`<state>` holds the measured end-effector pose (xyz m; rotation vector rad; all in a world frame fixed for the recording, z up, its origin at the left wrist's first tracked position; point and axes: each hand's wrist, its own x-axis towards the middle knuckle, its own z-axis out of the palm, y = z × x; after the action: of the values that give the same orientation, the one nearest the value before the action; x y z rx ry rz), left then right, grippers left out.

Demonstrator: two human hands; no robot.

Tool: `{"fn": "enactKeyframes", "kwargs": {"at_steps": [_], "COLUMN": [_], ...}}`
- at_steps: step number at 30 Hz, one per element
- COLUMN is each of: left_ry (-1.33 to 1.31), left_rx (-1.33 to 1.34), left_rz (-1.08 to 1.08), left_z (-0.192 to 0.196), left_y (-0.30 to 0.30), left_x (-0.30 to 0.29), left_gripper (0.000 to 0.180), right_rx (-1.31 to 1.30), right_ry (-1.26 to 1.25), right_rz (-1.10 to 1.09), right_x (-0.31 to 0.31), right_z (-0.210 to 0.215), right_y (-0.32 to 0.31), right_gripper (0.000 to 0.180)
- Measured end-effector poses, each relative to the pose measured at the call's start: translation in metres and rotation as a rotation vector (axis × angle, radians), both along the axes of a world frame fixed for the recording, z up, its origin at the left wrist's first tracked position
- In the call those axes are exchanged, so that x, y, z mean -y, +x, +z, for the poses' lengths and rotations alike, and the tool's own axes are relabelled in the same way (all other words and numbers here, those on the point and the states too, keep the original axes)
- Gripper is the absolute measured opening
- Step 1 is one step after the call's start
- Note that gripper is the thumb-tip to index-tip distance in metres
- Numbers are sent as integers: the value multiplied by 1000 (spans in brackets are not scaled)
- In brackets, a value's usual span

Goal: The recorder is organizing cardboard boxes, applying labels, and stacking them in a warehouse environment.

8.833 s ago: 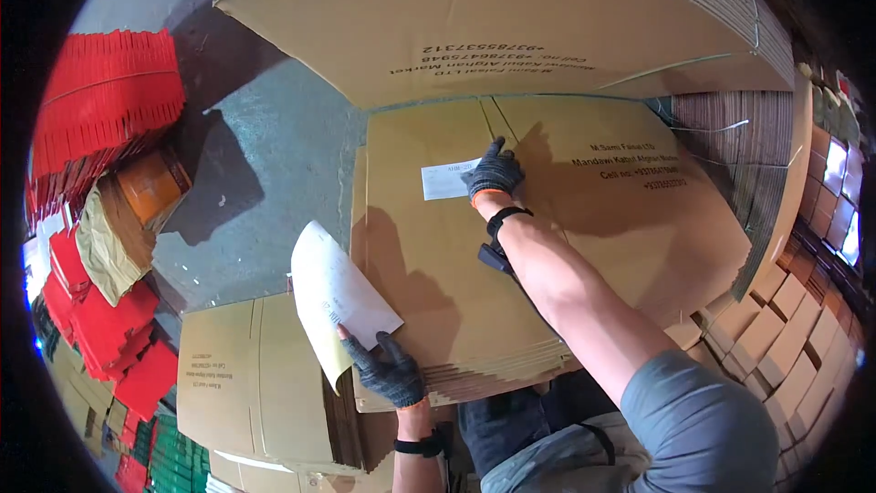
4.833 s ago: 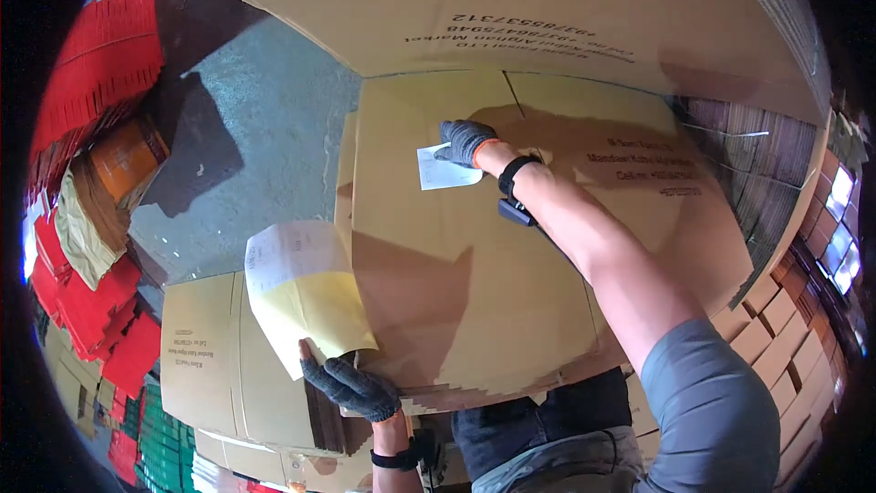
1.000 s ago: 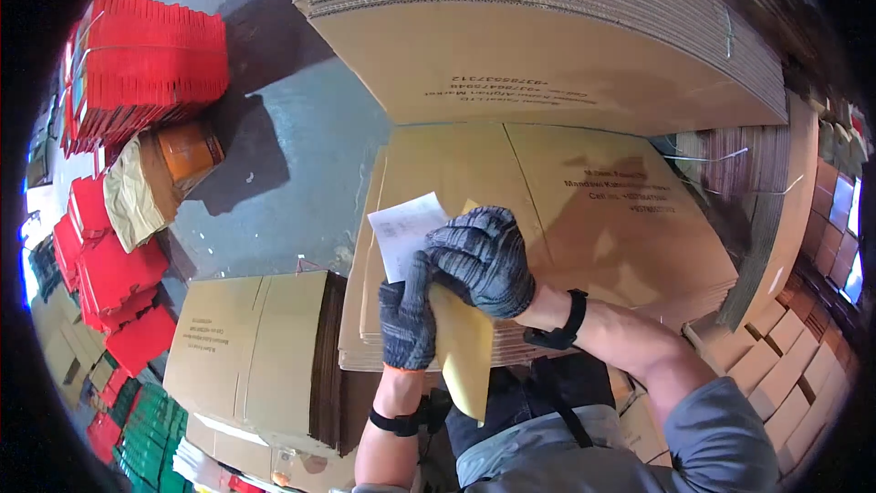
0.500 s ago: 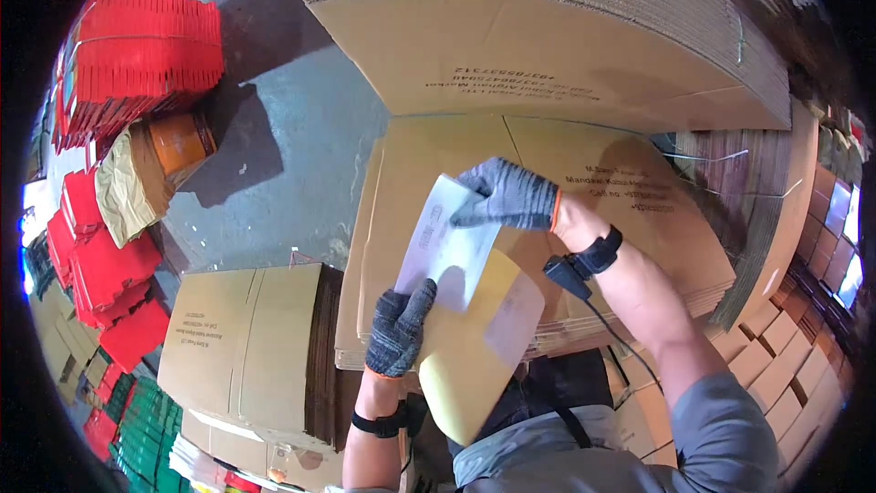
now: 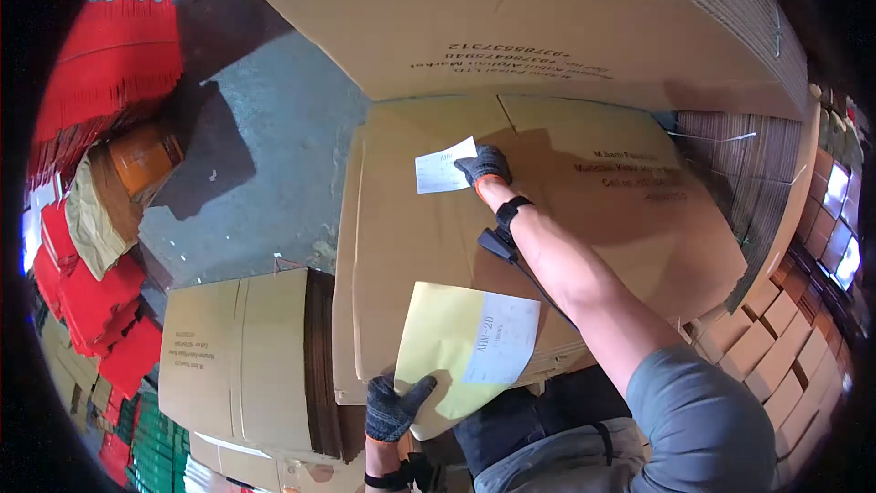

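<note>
My right hand (image 5: 484, 165), in a grey knit glove with an orange cuff, reaches far out over a stack of flat cardboard boxes (image 5: 411, 237). Its fingers are closed on the right end of a white printed label (image 5: 443, 170), which lies at or just above the top cardboard; which of the two I cannot tell. Near my body, my left hand (image 5: 398, 404), gloved alike, pinches the lower left of a yellow sheet (image 5: 429, 333) between thumb and fingers. Another white printed label (image 5: 502, 338) covers the right part of that sheet.
A tall stack of folded cardboard (image 5: 511, 27) rises beyond the work stack. A lower cardboard bundle (image 5: 237, 356) stands at left. Further left are red stacked sheets (image 5: 109, 64), an orange-brown container (image 5: 144, 161) and green items (image 5: 160, 447). Tan boxes (image 5: 776, 347) fill the right.
My right hand has carried the white label away from the yellow sheet, out over the cardboard. My left hand has lowered with the sheet, whose label now faces up in full view.
</note>
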<state>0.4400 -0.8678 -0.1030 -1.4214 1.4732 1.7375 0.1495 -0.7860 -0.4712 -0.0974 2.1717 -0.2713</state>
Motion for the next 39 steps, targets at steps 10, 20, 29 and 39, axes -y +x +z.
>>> {"fn": "enactKeyframes", "kwargs": {"at_steps": [10, 20, 29, 39], "left_ry": [137, 110, 137, 91], "left_rx": [31, 9, 23, -64], "left_rz": [69, 86, 54, 102], "left_z": [-10, -7, -10, -9], "left_y": [2, 9, -18, -5], "left_x": [-1, 5, 3, 2], "left_gripper": [32, 35, 29, 29], "right_rx": [-4, 5, -330, 14], "right_ry": [212, 495, -416, 384], "right_rz": [72, 224, 717, 621], "right_x": [18, 53, 39, -213], "right_z": [9, 49, -6, 113], "right_y": [-2, 0, 70, -99], "right_gripper": [44, 74, 69, 85]}}
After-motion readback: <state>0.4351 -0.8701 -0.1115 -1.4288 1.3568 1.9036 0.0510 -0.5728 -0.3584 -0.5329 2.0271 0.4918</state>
